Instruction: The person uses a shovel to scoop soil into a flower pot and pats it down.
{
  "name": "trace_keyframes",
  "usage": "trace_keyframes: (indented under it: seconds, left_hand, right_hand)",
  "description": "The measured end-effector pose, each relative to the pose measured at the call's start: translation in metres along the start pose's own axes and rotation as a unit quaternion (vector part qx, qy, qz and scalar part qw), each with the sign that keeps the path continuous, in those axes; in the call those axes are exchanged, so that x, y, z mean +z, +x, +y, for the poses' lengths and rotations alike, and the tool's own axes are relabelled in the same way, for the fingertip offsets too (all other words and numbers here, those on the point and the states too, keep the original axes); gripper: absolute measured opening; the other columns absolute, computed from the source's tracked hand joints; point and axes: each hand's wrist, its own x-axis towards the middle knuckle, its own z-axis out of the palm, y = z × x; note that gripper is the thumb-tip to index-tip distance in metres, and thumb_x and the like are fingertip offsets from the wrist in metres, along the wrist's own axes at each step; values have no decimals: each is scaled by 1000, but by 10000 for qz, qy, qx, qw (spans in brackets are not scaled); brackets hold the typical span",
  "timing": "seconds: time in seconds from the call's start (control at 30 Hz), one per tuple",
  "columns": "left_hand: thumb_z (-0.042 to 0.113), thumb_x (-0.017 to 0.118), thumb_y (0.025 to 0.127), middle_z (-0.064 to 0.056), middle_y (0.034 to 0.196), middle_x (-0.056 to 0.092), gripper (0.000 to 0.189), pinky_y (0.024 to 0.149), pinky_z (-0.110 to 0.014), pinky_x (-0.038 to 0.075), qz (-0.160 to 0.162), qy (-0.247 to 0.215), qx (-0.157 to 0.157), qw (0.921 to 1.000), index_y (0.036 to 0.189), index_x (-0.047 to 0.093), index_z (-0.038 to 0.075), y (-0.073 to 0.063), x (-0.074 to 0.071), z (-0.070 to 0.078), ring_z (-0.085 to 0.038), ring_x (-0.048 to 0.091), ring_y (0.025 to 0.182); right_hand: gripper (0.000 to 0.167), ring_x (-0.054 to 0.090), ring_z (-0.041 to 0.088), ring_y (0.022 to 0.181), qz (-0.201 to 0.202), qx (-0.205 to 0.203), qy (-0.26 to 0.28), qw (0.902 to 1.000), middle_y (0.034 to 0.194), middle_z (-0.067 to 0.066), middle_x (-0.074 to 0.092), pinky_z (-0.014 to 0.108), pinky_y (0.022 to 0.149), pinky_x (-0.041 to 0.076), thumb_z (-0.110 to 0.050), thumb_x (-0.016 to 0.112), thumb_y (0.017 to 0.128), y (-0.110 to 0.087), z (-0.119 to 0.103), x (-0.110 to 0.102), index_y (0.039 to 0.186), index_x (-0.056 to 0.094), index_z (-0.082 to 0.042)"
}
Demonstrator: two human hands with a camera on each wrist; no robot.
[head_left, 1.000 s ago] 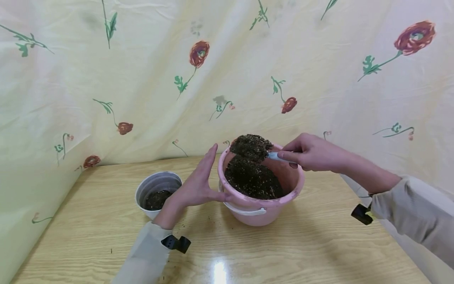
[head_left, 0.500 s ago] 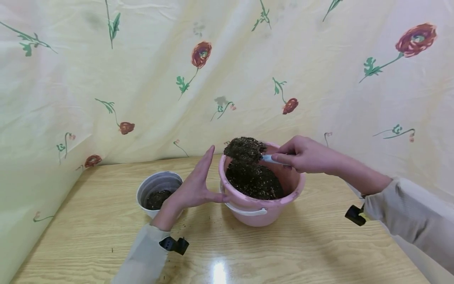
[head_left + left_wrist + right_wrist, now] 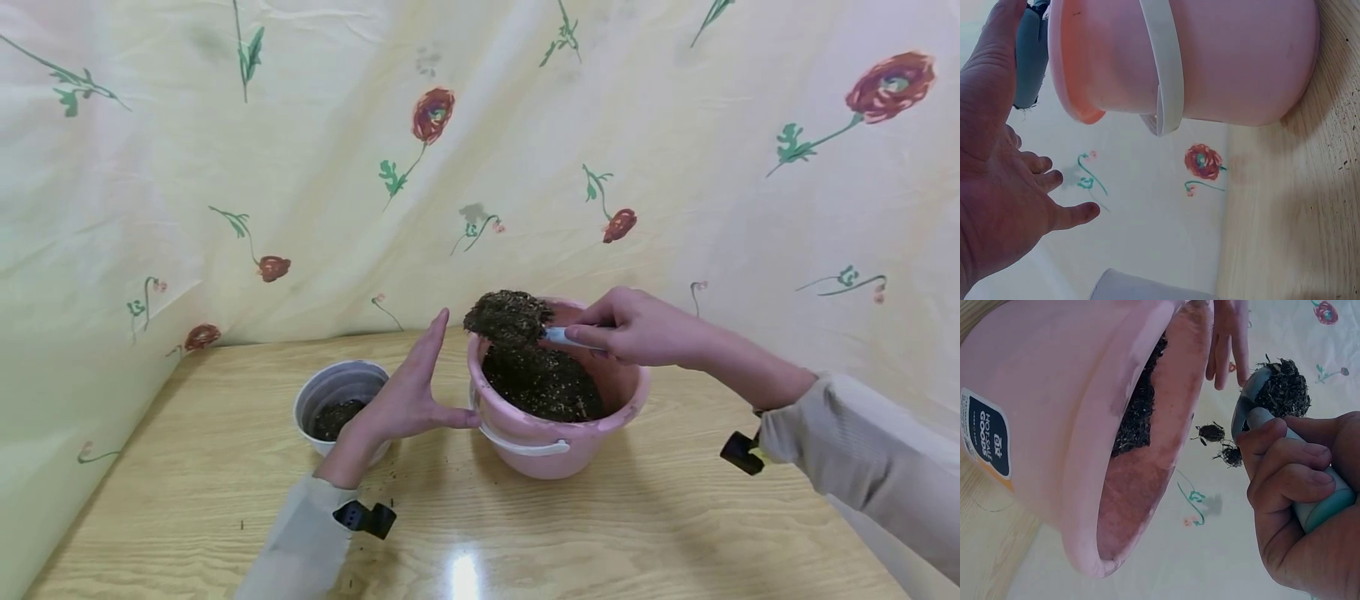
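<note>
My right hand (image 3: 637,325) grips the pale blue-green handle of a garden trowel (image 3: 1261,419). Its blade bears a heap of dark potting soil (image 3: 510,315), held above the left side of a pink bucket (image 3: 543,467). More dark soil lies inside the bucket. My left hand (image 3: 408,400) stands at the bucket's left side, fingers straight and thumb spread towards the rim; whether the thumb touches it I cannot tell. In the left wrist view the underside of the trowel (image 3: 1032,62) shows beyond that hand. In the right wrist view, small clumps of soil (image 3: 1212,432) hang in the air near the blade.
Behind my left forearm stands a white plastic pot (image 3: 330,383) with a little soil at its bottom. The bucket's white carrying handle (image 3: 528,448) hangs down in front. Soil crumbs dot the wooden table (image 3: 637,533). A flower-printed cloth (image 3: 322,167) rises behind it.
My right hand has carried the loaded trowel leftwards, from over the bucket's middle to its left rim. My left hand has barely shifted; the bucket and pot stay put.
</note>
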Motion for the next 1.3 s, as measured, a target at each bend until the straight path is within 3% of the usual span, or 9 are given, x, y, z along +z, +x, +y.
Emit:
trace_keyframes:
  seconds: [0.17,0.37,0.87,1.03,1.2,1.3]
  left_hand:
    - [52,87,62,4,161,-5,135,111,-60,18,32,-3,-15,10000,152,-13,37,-2,-3,-2,-28,5,147]
    - [48,88,63,1,161,-4,135,111,-59,19,53,13,-23,10000,152,-13,35,-5,-7,-6,-28,5,147]
    - [49,85,67,1,161,-6,132,112,-58,19,248,-92,-149,9995,152,-14,35,-18,-18,-17,-30,5,146]
    - [45,85,70,1,161,-6,130,112,-58,18,321,-135,-186,9992,153,-14,32,-25,-23,-20,-29,4,147]
    - [45,85,70,0,161,-8,130,113,-58,17,421,-17,-297,9987,151,-17,34,-32,-28,-24,-30,3,146]
    - [43,85,70,-1,161,-8,130,113,-57,17,487,4,-325,9983,151,-17,33,-36,-31,-27,-30,3,146]
  right_hand:
    - [26,30,6,45,4,-127,-37,9999,53,-4,41,22,45,28,-21,56,98,7,-3,4,80,70,-9]
    - [32,36,7,47,-47,-256,-106,9996,54,-4,44,24,49,33,-21,55,99,14,-8,8,71,64,-9]
    - [36,42,10,50,-129,-431,-132,9989,56,-2,48,26,53,40,-23,55,99,33,-22,23,66,59,-11]
    - [28,45,11,52,-170,-664,-145,9975,61,1,55,26,51,41,-22,56,98,44,-24,28,76,68,-9]
    - [23,40,11,49,-268,-693,-90,9972,57,-1,50,25,47,38,-20,55,99,52,-27,33,110,72,-10]
    - [22,41,11,50,-307,-823,-83,9961,56,-2,48,25,48,38,-20,54,99,58,-31,37,106,73,-12]
